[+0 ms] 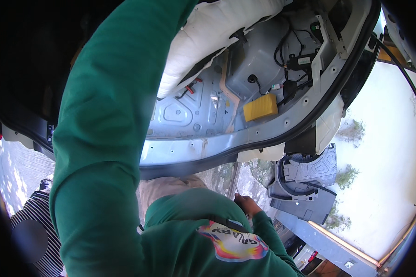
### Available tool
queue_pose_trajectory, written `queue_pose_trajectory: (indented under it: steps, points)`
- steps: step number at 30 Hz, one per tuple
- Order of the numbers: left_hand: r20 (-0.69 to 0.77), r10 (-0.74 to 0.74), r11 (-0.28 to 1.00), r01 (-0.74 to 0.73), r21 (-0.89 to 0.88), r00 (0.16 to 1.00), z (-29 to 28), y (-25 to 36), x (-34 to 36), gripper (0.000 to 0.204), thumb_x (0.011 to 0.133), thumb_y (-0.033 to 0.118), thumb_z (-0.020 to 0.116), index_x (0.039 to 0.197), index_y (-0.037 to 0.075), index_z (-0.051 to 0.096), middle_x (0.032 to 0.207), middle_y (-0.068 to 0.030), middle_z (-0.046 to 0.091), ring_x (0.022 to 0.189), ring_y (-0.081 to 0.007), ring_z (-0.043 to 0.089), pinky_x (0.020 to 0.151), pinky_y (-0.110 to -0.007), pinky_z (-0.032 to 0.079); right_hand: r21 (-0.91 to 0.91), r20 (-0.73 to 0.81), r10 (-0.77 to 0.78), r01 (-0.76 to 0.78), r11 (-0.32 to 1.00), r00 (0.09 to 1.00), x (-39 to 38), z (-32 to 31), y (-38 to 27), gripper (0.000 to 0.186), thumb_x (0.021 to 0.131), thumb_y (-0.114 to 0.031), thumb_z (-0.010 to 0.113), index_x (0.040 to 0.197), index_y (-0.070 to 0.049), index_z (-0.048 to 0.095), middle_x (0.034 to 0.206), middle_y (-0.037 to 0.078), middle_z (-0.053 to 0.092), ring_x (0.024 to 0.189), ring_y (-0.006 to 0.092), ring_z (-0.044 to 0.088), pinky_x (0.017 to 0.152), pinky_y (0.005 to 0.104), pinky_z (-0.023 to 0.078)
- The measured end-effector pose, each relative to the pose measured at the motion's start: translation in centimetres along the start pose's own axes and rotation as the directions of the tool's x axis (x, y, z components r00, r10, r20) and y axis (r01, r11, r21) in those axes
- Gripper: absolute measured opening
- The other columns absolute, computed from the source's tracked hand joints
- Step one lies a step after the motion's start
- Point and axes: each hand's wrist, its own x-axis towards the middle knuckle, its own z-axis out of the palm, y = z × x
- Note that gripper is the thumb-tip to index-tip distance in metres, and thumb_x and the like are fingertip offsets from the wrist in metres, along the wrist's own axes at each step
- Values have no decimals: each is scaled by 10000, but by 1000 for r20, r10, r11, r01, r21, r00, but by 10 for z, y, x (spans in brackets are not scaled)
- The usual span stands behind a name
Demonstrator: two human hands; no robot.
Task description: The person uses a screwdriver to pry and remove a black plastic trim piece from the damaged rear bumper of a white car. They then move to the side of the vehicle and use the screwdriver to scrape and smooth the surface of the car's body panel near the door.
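My left arm, in a green sleeve (101,120), reaches up across the view and its hand is beyond the top edge. Low beside my right hip, my right hand (247,204) is closed round a thin metal shaft (236,185) that points upward; its handle is hidden in the fingers. In front of me lies a car's stripped rear compartment with a bare metal floor (173,113). A yellow block (260,108) sits in its right side. Bunched white lining (196,39) covers part of the far left.
Black wiring and a module (304,61) fill the compartment's right corner. A black rubber seal (263,143) runs along its near edge. Grey and black moulded trim pieces (307,180) are stacked at right. Another person's striped garment (37,231) shows at lower left.
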Motion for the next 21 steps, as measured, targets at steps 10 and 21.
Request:
queue_pose_trajectory:
  steps: [10, 21]
  points:
    - [-19, 99, 990, -96, 101, 995, -3, -8, 9, 348, 807, 355, 711, 1012, 91, 806, 939, -227, 743, 911, -408, 722, 859, -469, 572, 50, 17, 62, -63, 997, 998, -4, 10, 19, 663, 1039, -571, 541, 1115, 58, 734, 993, 137, 751, 897, 209, 672, 884, 356, 520]
    - [-33, 161, 953, -147, 263, 986, -4, -10, 10, 329, 804, 282, 681, 1043, 92, 801, 942, -232, 740, 911, -419, 717, 865, -482, 572, 90, 43, 29, -33, 995, 999, -3, 10, 22, 630, 1057, -539, 526, 1103, 53, 734, 982, 123, 748, 906, 205, 669, 899, 364, 509]
